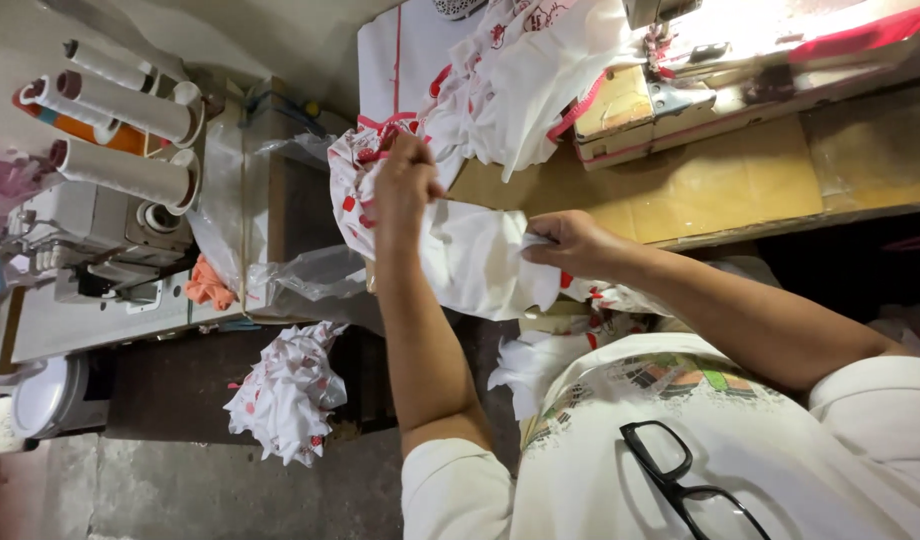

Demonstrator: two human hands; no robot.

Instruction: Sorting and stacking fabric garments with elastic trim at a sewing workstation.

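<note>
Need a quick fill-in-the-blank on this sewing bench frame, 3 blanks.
1. Both hands, left hand and right hand, grip a piece of ____ fabric.
2. The thread cones wear ____ thread.
3. Black ____ hang from the person's shirt.

Missing: white; white; glasses

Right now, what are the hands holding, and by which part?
Both grip one white fabric piece: left hand pinches its upper edge, right hand clutches the opposite edge.

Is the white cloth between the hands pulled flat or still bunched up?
Partly spread. The left hand and right hand hold the white cloth taut between them, but its lower edge hangs in folds.
</note>
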